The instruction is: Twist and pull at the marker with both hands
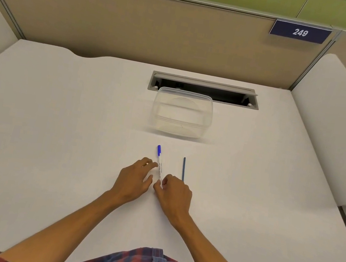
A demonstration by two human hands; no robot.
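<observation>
On the left, the wide white desk top (42,133) lies bare up to the beige fabric partition (127,26) standing along its far edge. The left hand (135,178) rests on the desk near the middle, palm down, its fingers loosely spread and only slightly bent; the fingertips (151,164) reach to the barrel of a slim white ballpoint pen with a blue cap (159,165), touching it or lying just beside it, and whether they press on it cannot be told. The pen lies flat on the desk, running away from the person and tilted a little to the left, blue cap at the far end. Its near end sits in the right hand (174,193), whose thumb and curled fingers pinch the barrel where the two hands almost meet.

Just right of the pen, and roughly parallel to it, a thin dark blue stick (183,168) that looks like a pen refill lies on the desk, its near end hidden behind the right hand's knuckles.

Beyond both, a clear rectangular plastic container (182,114) stands on the desk, well apart from the hands, in front of a grey cable slot (204,83) with its flap open. Further right, a dark blue plate reading 249 (300,32) hangs on the partition, and a white side panel (336,125) closes the desk.
</observation>
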